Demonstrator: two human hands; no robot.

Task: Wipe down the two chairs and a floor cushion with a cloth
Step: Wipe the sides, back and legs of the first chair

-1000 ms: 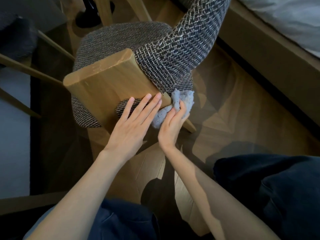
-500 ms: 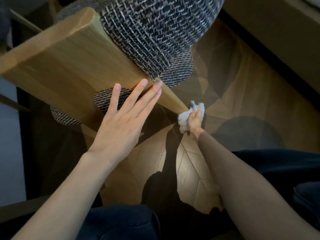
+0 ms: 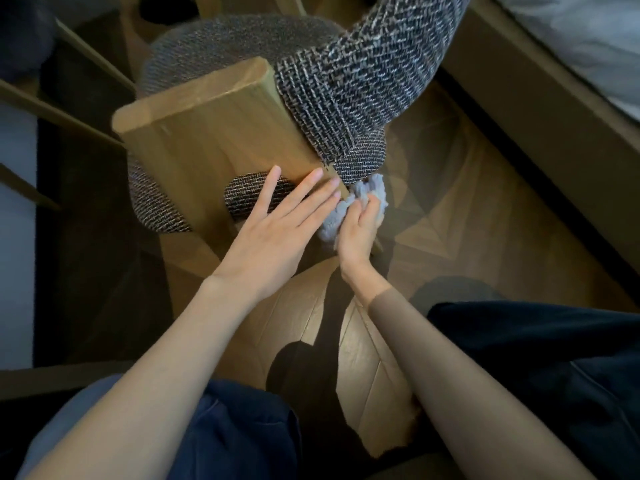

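Observation:
A chair with a wide wooden back support, a grey woven seat and a curved woven backrest fills the upper middle of the head view. My left hand lies flat with straight fingers on the lower part of the wooden support. Just right of it, my right hand grips a crumpled pale blue cloth and presses it against the thin wooden leg below the backrest. Part of the cloth is hidden behind the hand.
A wooden bed frame with pale bedding runs along the right. Thin wooden legs of other furniture cross the left side. Herringbone wood floor lies below, and my knees in dark trousers sit at the bottom.
My right hand has brought the cloth back up the chair leg from near the floor to just under the backrest. The view has pulled back from the chair. My left hand stays on the wood.

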